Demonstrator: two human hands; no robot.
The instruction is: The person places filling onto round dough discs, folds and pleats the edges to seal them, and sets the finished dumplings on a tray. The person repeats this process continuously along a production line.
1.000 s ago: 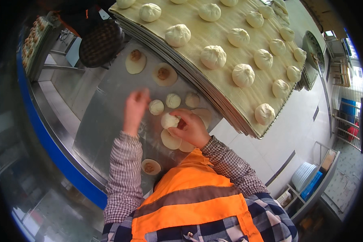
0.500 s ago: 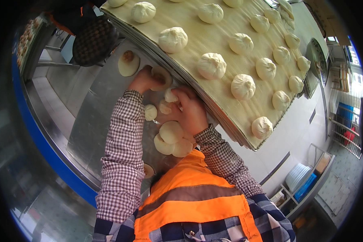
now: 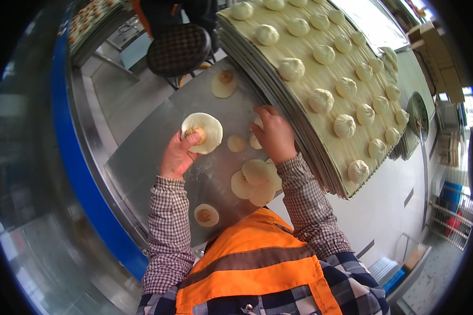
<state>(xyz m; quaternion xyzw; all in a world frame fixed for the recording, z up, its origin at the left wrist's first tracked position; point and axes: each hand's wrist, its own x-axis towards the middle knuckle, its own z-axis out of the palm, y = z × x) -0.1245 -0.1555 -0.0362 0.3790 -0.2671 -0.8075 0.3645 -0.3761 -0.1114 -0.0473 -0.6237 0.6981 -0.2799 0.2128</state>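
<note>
My left hand (image 3: pixel 177 155) grips a round dough wrapper (image 3: pixel 213 128) by its edge, above the metal worktop (image 3: pixel 163 126). A lump of filling (image 3: pixel 194 133) sits on the wrapper beside my thumb. At the right of the worktop, my right hand (image 3: pixel 276 134) has its thumb and fingers closed about a small dough piece (image 3: pixel 257 124), partly hidden. Two more small dough pieces, one a flattened round (image 3: pixel 236 143), lie close by. Nearer me several flat wrappers (image 3: pixel 255 172) overlap in a pile. A wrapper with filling (image 3: pixel 224 84) lies at the far end, another (image 3: pixel 206 215) near my left forearm.
Along the right, a stack of trays (image 3: pixel 299 113) carries rows of pleated buns (image 3: pixel 321 101) on a cloth-like liner. A round checkered stool (image 3: pixel 178 50) stands beyond the worktop, by a person's dark-clothed legs (image 3: pixel 171 16). A blue edge (image 3: pixel 71 152) runs along the left.
The wrapper in my left hand has come nearer, and its filling now shows. My right hand has moved apart from the left, toward the trays. The whole view has shifted.
</note>
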